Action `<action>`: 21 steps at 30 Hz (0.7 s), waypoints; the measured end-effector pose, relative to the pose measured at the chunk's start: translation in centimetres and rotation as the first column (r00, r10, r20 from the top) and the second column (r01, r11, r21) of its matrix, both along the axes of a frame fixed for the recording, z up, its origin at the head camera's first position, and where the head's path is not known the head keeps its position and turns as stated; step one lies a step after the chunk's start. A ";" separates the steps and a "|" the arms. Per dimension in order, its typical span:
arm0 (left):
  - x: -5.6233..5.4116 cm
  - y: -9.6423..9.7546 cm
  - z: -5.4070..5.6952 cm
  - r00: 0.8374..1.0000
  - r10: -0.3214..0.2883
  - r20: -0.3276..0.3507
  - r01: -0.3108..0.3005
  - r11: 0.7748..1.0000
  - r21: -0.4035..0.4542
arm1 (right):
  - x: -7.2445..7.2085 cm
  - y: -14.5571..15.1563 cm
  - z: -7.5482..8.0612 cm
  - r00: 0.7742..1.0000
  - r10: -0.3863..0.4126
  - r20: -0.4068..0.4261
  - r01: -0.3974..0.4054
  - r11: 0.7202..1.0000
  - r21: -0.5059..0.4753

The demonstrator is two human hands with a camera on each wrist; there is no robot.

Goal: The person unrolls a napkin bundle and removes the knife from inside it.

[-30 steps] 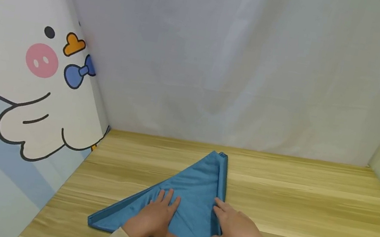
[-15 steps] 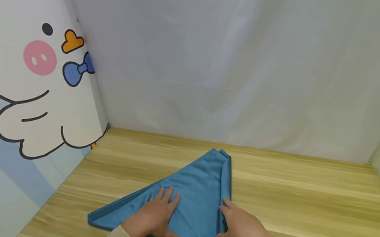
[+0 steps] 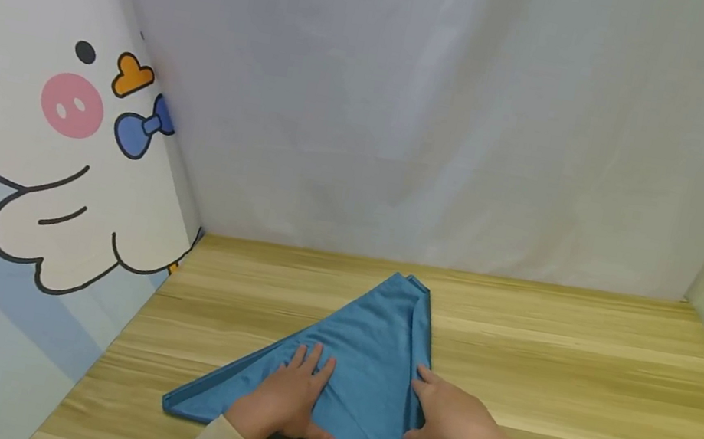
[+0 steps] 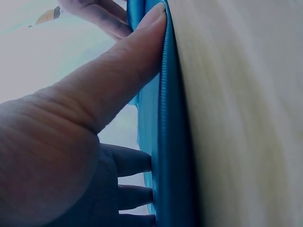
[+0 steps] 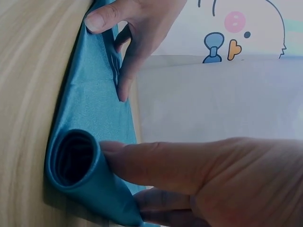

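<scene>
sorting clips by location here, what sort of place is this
Probably an indoor tabletop nook, perhaps set up for filming or in a child's room; I can't tell which. A wood-grain table sits before a plain pale backdrop, with a large cartoon bird at the picture's left.

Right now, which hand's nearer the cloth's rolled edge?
Right: the right hand touches the rolled edge. The left hand rests on the flatter blue cloth, left of that edge, apart.
</scene>
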State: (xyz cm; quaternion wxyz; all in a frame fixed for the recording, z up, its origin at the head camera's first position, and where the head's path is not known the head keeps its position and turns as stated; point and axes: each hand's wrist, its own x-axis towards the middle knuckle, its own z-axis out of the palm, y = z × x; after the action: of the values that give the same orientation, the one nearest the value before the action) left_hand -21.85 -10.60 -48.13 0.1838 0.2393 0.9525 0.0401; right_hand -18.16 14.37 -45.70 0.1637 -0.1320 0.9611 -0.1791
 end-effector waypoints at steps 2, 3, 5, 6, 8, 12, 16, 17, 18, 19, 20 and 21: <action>-0.1 0.0 0.0 1.000 0.001 0.002 -0.001 1.000 0.003 | 0.0 0.0 0.0 1.000 -0.002 -0.002 0.002 1.000 0.004; -0.1 0.0 0.0 1.000 0.001 0.003 -0.001 1.000 0.004 | 0.0 0.0 0.0 1.000 -0.004 -0.003 0.004 1.000 0.006; -0.2 0.0 -0.1 1.000 0.003 0.006 -0.003 1.000 0.003 | -0.1 0.1 0.0 1.000 -0.006 -0.004 0.006 1.000 0.009; -0.3 0.0 -0.1 1.000 0.005 0.008 -0.005 1.000 0.003 | -0.1 0.1 0.1 1.000 -0.007 -0.005 0.007 1.000 0.010; -0.3 0.0 -0.1 1.000 0.005 0.011 -0.005 1.000 0.002 | 0.0 0.1 0.1 1.000 -0.004 -0.011 0.004 1.000 0.011; -0.3 0.0 0.0 1.000 0.005 0.024 -0.005 1.000 0.001 | 0.1 0.0 -0.1 0.997 0.035 -0.064 -0.035 0.999 -0.007; -0.3 -0.1 0.2 1.000 -0.006 0.027 0.006 1.000 0.009 | 0.2 -0.5 -0.6 0.986 0.095 -0.134 -0.101 0.994 -0.038; -0.3 -0.2 0.2 1.000 -0.008 0.024 0.007 1.000 0.011 | 0.3 -0.6 -0.7 0.984 0.106 -0.142 -0.113 0.993 -0.042; -0.3 -0.2 0.2 1.000 -0.006 0.022 0.006 1.000 0.016 | 0.3 -0.8 -0.9 0.982 0.114 -0.148 -0.122 0.992 -0.043; -0.4 -0.2 0.3 1.000 -0.001 0.021 0.000 1.000 0.023 | 0.3 -0.9 -1.0 0.981 0.121 -0.150 -0.129 0.991 -0.039; -0.4 -0.3 0.2 1.000 0.008 0.018 -0.009 1.000 0.026 | 0.4 -1.1 -1.1 0.981 0.129 -0.147 -0.135 0.990 -0.031; -0.4 -0.4 0.2 1.000 0.019 0.015 -0.020 0.999 0.027 | 0.4 -1.2 -1.2 0.981 0.135 -0.141 -0.140 0.990 -0.023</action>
State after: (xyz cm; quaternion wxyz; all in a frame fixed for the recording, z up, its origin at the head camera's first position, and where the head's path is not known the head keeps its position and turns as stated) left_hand -22.24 -10.95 -47.89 0.1871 0.2322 0.9528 0.0567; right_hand -17.79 13.14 -46.91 0.1060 -0.2129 0.9556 -0.1737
